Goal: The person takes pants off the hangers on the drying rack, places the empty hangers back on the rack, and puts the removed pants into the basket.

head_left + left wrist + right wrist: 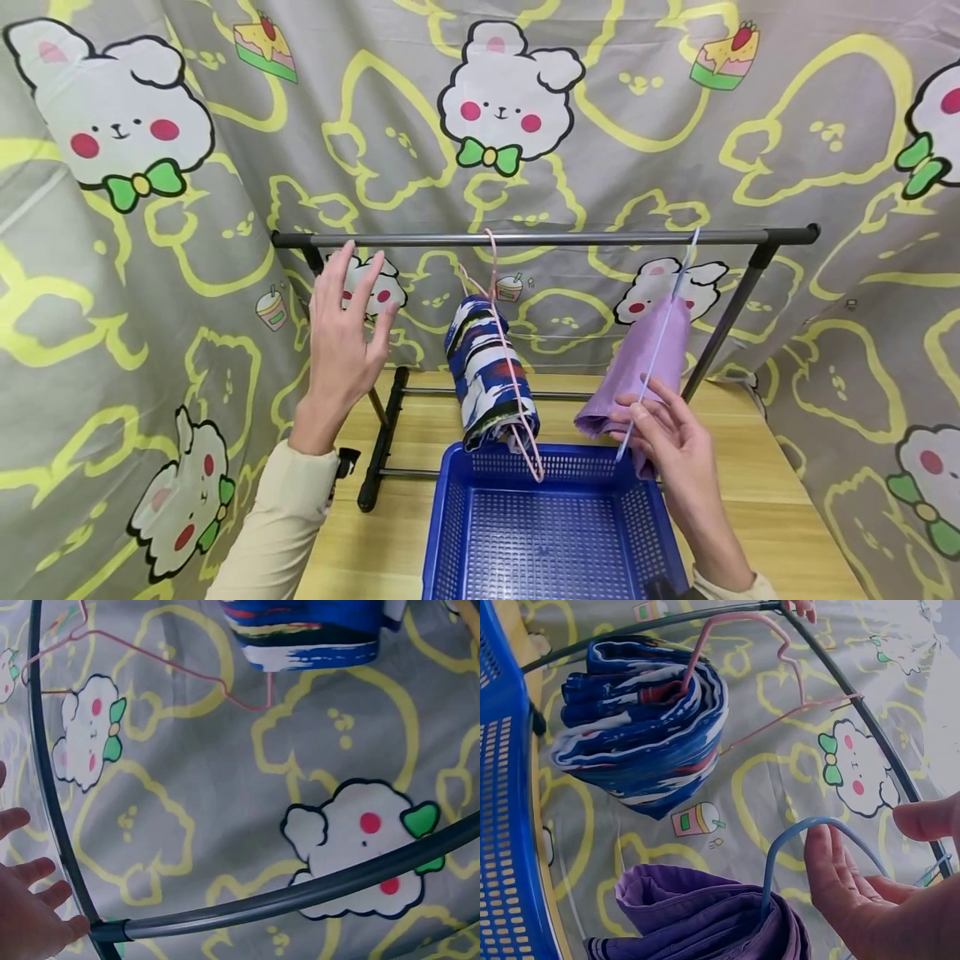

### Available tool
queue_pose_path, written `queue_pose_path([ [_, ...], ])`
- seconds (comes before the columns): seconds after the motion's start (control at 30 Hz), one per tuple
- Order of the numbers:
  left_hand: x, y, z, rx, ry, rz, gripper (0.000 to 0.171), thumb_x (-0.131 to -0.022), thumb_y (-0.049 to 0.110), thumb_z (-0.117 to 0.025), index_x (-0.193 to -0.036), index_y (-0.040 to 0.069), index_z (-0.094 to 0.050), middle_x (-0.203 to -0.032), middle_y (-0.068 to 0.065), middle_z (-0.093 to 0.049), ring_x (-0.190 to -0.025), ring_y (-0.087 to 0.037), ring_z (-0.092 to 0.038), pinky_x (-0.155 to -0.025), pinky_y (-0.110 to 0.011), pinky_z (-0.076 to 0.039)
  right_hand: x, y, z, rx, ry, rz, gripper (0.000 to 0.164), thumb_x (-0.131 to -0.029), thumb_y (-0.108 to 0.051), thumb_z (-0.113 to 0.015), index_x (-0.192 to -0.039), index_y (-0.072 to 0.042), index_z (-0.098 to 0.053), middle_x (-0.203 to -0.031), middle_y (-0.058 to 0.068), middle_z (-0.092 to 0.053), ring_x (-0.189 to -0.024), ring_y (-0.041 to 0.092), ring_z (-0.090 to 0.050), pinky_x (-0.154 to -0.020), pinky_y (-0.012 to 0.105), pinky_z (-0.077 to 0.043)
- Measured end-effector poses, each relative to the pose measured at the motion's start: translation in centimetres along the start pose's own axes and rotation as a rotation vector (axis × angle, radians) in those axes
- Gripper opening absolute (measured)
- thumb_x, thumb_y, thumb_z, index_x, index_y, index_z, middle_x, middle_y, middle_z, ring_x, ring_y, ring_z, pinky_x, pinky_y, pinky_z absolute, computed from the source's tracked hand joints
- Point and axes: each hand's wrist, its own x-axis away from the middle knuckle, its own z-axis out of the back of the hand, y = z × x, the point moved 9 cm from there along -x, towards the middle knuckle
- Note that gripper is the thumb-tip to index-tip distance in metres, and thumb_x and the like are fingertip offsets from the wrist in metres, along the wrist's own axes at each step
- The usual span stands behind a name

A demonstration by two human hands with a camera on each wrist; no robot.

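Observation:
My left hand (341, 350) is raised in front of the left part of the rack's rail, fingers spread, holding nothing. In the head view my right hand (686, 458) is at the lower end of a light blue hanger (654, 354) on the right part of the rail. The right wrist view shows its fingertips right at the hanger's curved end, with the thumb standing apart. A folded purple garment (630, 371) drapes over this hanger. Near the rail's middle, a pink hanger (512, 367) carries a folded blue, white and red patterned garment (476, 346).
The grey metal rail (585, 239) spans a rack standing on a wooden table (787, 483). A blue perforated basket (437, 533) stands in front, below the hanging garments. Behind and at both sides hangs a grey curtain (420, 192) printed with cartoon animals.

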Motion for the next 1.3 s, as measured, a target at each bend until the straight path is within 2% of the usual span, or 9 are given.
queue_pose_path([
  [0.1, -1.2, -0.3, -0.3, -0.075, -0.022, 0.001, 0.053, -0.102, 0.029, -0.06, -0.153, 0.018, -0.051, -0.164, -0.015, -0.032, -0.152, -0.038, -0.025, -0.119, -0.066, -0.014, 0.0, 0.0, -0.5, -0.019, -0.014, -0.004, 0.043, -0.106, -0.006, -0.055, -0.148, -0.002, -0.044, -0.115, 0.011, -0.071, -0.093, 0.021, -0.075, -0.073, 0.038, -0.061],
  [0.23, -2.7, -1.0, -0.8, -0.147, -0.048, 0.006, 0.051, -0.106, 0.038, -0.053, -0.154, 0.021, -0.05, -0.164, -0.017, -0.032, -0.152, -0.037, -0.024, -0.119, -0.065, -0.011, 0.1, 0.0, -0.6, -0.015, -0.009, 0.002, 0.044, -0.106, -0.006, -0.055, -0.148, -0.003, -0.044, -0.114, 0.009, -0.072, -0.088, 0.02, -0.075, -0.066, 0.035, -0.061],
  [0.43, -4.2, -1.5, -1.8, -0.143, -0.069, 0.016, 0.045, -0.105, 0.034, -0.059, -0.147, 0.019, -0.058, -0.153, -0.019, -0.043, -0.144, -0.037, -0.035, -0.121, -0.061, -0.009, 0.4, 0.1, 0.1, 0.002, 0.048, 0.006, 0.044, -0.106, -0.007, -0.054, -0.148, 0.003, -0.044, -0.108, 0.003, -0.072, -0.077, 0.012, -0.072, -0.057, 0.028, -0.058],
  [0.63, -4.8, -1.6, -1.9, -0.157, -0.065, 0.044, 0.037, -0.104, 0.029, -0.062, -0.137, 0.015, -0.066, -0.14, -0.019, -0.051, -0.133, -0.039, -0.044, -0.122, -0.059, -0.009, 0.5, 0.4, 0.2, 0.0, 0.024, -0.025, 0.046, -0.106, -0.007, -0.054, -0.15, -0.002, -0.043, -0.102, 0.004, -0.071, -0.072, 0.013, -0.07, -0.053, 0.027, -0.057],
  [0.83, -5.1, -1.8, -1.4, -0.142, 0.015, 0.069, 0.031, -0.101, 0.026, -0.066, -0.129, 0.015, -0.073, -0.129, -0.019, -0.056, -0.125, -0.039, -0.048, -0.122, -0.055, -0.012, 0.7, 0.6, 0.9, 0.023, 0.062, -0.076, 0.046, -0.105, -0.01, -0.058, -0.15, -0.009, -0.047, -0.092, 0.003, -0.067, -0.063, 0.013, -0.066, -0.047, 0.026, -0.054],
  [0.97, -5.3, -1.7, -0.9, -0.134, 0.09, 0.071, 0.028, -0.098, 0.026, -0.069, -0.123, 0.014, -0.077, -0.121, -0.02, -0.06, -0.113, -0.042, -0.05, -0.117, -0.054, -0.023, 0.8, 0.6, 1.4, 0.037, 0.091, -0.088, 0.044, -0.106, -0.012, -0.058, -0.149, -0.011, -0.049, -0.085, 0.0, -0.063, -0.053, 0.013, -0.063, -0.04, 0.021, -0.045],
  [1.17, -5.9, -1.5, -0.6, -0.138, 0.129, 0.097, 0.031, -0.098, 0.035, -0.068, -0.119, 0.015, -0.079, -0.113, -0.017, -0.063, -0.103, -0.04, -0.052, -0.106, -0.052, -0.033, 1.0, 0.2, 2.4, 0.035, 0.177, -0.066, 0.042, -0.105, -0.009, -0.057, -0.146, -0.004, -0.053, -0.082, 0.0, -0.061, -0.055, 0.009, -0.057, -0.042, 0.021, -0.046],
  [1.3, -5.9, -1.6, -0.5, -0.142, 0.139, 0.108, 0.032, -0.096, 0.037, -0.069, -0.118, 0.016, -0.08, -0.111, -0.016, -0.063, -0.101, -0.039, -0.051, -0.102, -0.052, -0.035, 1.1, 0.2, 3.4, 0.023, 0.288, -0.078, 0.039, -0.104, -0.007, -0.059, -0.142, -0.001, -0.058, -0.078, 0.001, -0.059, -0.057, 0.008, -0.052, -0.043, 0.019, -0.044],
])
